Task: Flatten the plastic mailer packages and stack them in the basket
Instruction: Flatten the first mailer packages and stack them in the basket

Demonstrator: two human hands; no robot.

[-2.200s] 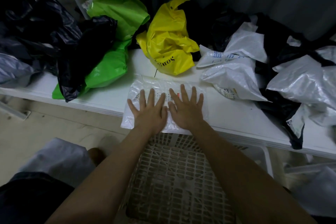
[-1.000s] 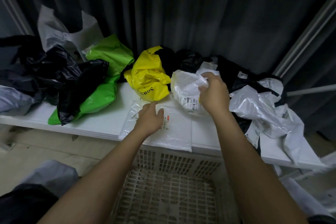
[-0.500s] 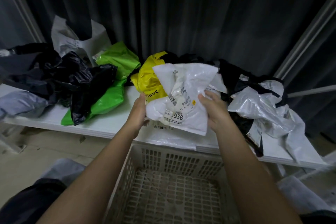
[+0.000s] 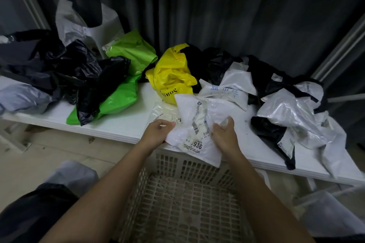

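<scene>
A crumpled white mailer (image 4: 199, 122) with a barcode label lies on the white table's (image 4: 122, 124) front edge, its lower corner hanging over the basket. My left hand (image 4: 158, 132) grips its left edge and my right hand (image 4: 224, 134) grips its right side. Under it lies a flattened clear mailer (image 4: 164, 113), mostly covered. The cream plastic lattice basket (image 4: 177, 199) stands below the table edge between my forearms, with nothing in it that I can see.
Piles of unflattened bags crowd the table: black bags (image 4: 79, 77) and a green bag (image 4: 122, 92) at left, a yellow bag (image 4: 173, 79) in the middle, white and black mailers (image 4: 292, 112) at right. A dark curtain hangs behind.
My right hand picked a white mailer from the pile and brought it forward. Both hands have lowered it onto the table over the flattened clear mailer.
</scene>
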